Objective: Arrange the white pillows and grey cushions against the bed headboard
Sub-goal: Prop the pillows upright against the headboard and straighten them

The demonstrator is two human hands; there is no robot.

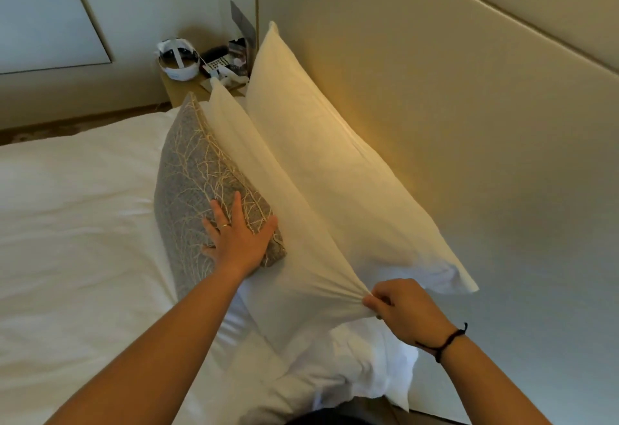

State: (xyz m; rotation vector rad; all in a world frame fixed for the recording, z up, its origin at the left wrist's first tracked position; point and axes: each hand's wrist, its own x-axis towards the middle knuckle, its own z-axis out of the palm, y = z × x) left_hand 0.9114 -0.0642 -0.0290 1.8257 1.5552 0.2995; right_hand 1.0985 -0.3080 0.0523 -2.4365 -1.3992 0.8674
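Note:
A large white pillow (338, 156) leans upright against the beige headboard (469, 96). A second white pillow (268, 197) stands in front of it. A grey cushion (191, 177) with a pale branch pattern leans on that second pillow. My left hand (237, 233) lies flat with fingers spread on the cushion's near end. My right hand (405, 310) pinches the near corner of the second pillow's case, and the fabric is drawn tight. Another white pillow (361, 367) lies low below my right hand.
The white duvet (73, 223) covers the bed to the left. A bedside table (187, 86) beyond the pillows holds a white headset-like device (179, 58), a remote and small cards. A pale wall panel lies at the far left.

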